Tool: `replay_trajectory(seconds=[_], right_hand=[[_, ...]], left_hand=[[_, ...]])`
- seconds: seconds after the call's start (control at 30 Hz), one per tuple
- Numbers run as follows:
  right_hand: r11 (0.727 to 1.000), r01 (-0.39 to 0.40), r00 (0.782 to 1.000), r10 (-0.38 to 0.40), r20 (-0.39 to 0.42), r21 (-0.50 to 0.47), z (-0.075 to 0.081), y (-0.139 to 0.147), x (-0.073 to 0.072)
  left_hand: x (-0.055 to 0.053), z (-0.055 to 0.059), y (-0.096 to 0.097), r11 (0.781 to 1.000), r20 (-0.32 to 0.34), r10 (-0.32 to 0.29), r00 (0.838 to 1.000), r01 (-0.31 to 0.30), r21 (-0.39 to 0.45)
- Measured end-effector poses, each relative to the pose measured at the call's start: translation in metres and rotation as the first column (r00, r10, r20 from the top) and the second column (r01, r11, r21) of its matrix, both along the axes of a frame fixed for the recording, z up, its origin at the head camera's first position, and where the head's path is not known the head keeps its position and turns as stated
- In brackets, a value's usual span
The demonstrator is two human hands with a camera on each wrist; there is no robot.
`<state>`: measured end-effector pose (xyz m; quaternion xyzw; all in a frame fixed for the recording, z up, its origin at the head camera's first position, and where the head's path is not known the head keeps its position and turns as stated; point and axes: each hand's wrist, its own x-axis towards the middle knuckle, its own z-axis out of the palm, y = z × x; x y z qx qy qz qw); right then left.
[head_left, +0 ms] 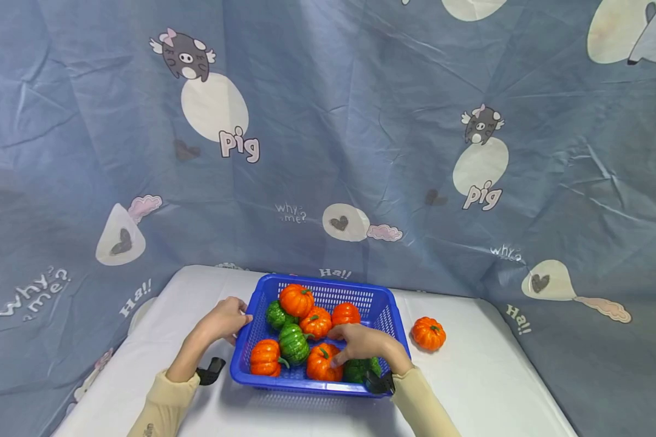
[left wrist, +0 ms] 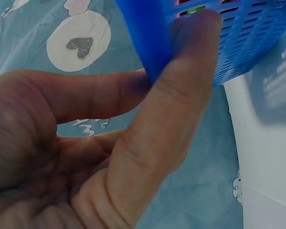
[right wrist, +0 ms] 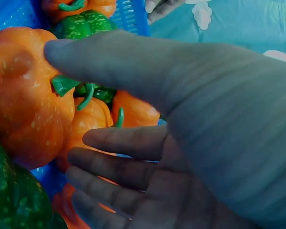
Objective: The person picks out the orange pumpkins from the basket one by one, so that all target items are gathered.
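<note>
A blue plastic basket [head_left: 306, 385] holds several orange toy pumpkins and some green ones. My left hand [head_left: 226, 318] pinches its left rim; in the left wrist view, thumb and fingers [left wrist: 186, 81] lie on either side of the blue wall. Inside the basket's right half, my right hand [head_left: 363, 341] reaches over the pumpkins with its fingers spread and fairly straight. Its thumb [right wrist: 81, 57] lies at an orange pumpkin [right wrist: 24, 109] with a green stem. A green pumpkin [head_left: 355, 370] is partly hidden beneath the right wrist, and another orange pumpkin [head_left: 345, 314] sits behind that hand.
One orange pumpkin [head_left: 429, 334] lies on the white tabletop [head_left: 470, 382], outside the basket to the right. Blue printed cloth [head_left: 317, 152] hangs behind the table and along both sides. Dark straps [head_left: 212, 371] are on both wrists.
</note>
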<state>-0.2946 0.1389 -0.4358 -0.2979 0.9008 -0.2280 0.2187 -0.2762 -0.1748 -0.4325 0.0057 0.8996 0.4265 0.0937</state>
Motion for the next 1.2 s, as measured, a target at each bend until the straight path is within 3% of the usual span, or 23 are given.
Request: replay_trajectory(seconds=[0.4,0.7,1.2], right_hand=[[0.982,-0.115,0.991,0.104,0.079,0.152,-0.009,-0.009,-0.011],[0.965,-0.164,0.983,0.143,0.116,0.204,-0.010,-0.010,-0.011],[0.995,-0.068,0.996,0.063,0.062,0.069,-0.010,0.002,-0.007]], left_hand=[[-0.002,-0.001,0.001,1.000,-0.002,0.000,1.000,0.000,-0.008],[-0.001,-0.002,-0.001,1.000,-0.002,0.004,1.000,-0.004,0.005],[0.001,0.001,0.001,1.000,0.002,0.006,1.000,-0.006,0.012]])
